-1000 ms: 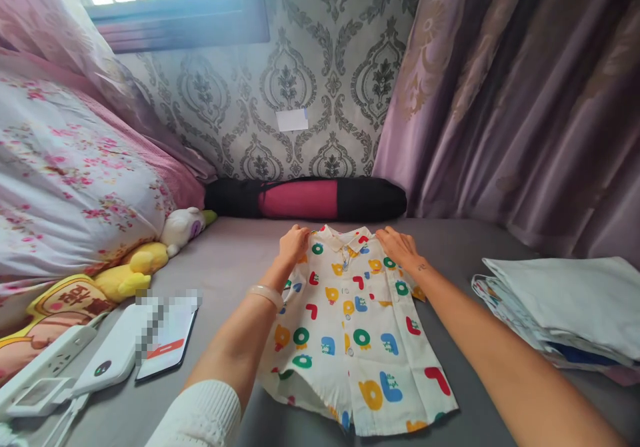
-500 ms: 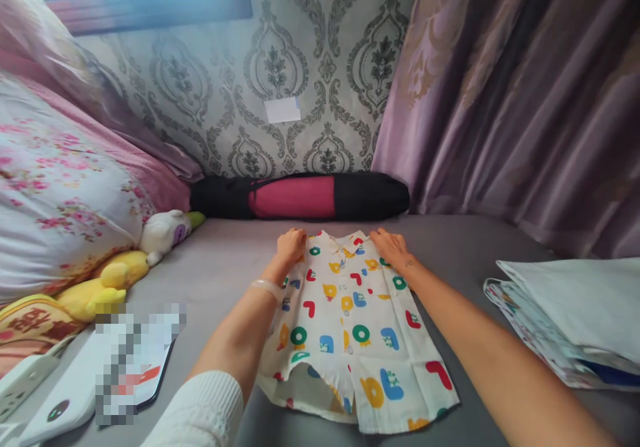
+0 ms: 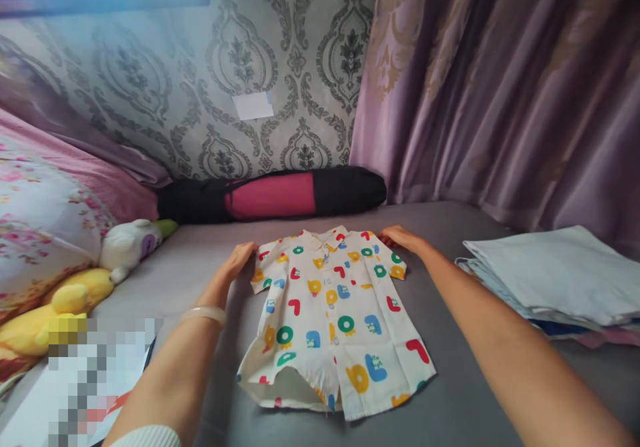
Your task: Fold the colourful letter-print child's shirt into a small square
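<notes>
Left hand (image 3: 241, 260), before the bag's (image 3: 273, 196) left half: moved out to sleeve (image 3: 265, 267) edge, can't tell if fingers grip. Shirt (image 3: 313, 314), before bag: sleeves now spread, outline laid out. Right hand (image 3: 399, 236), before bag's right end: moved outward too, finger grip unclear.

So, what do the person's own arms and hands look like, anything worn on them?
The left hand and right hand are ungloved. Above the left wrist sits a smooth, pale, rounded bangle, and a white sleeve with a ribbed edge shows lower down that arm. The right forearm has no sleeve or bracelet in view.
</notes>
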Motion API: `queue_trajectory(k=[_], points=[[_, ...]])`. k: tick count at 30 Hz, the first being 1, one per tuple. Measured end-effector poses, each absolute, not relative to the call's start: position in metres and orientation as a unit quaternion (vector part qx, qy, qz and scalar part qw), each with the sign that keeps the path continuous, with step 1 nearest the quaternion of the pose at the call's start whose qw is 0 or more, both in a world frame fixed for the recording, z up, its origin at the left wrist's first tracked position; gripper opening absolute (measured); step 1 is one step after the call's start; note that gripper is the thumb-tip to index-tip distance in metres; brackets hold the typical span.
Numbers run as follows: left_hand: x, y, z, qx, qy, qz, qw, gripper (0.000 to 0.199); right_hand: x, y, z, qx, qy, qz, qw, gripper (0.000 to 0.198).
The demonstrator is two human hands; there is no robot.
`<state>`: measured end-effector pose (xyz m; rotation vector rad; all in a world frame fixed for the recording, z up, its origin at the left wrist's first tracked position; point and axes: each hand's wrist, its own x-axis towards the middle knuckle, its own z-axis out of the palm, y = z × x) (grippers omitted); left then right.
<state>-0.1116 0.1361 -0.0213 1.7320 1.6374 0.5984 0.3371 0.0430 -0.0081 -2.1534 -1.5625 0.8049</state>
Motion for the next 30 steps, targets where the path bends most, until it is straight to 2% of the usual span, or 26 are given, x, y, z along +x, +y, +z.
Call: queue_trajectory(k=[2,7,13,18,20,30], points=[[-0.117,0.131,-0.018,0.664,0.619,0.220,0.358,0.033,0.343,0.036,-0.010,-0.753,-0.560,0.291,0.186,0.020],[-0.121,0.124,-0.013,0.673,0.582,0.218,0.401,0.038,0.344,0.035,-0.024,-0.765,-0.564,0.259,0.171,0.028],[-0.121,0.134,-0.019,0.681,0.586,0.263,0.353,0.034,0.347,0.040,-0.036,-0.791,-0.547,0.235,0.141,0.016],[-0.120,0.135,-0.018,0.676,0.580,0.308,0.334,0.031,0.350,0.036,-0.032,-0.799,-0.544,0.202,0.159,0.007],[-0.118,0.133,-0.017,0.678,0.578,0.318,0.326,0.028,0.351,0.035,-0.030,-0.808,-0.535,0.178,0.172,0.010],[-0.117,0.134,-0.017,0.742,0.607,0.244,0.143,0.020,0.355,0.014,-0.024,-0.809,-0.551,0.072,0.193,0.023]])
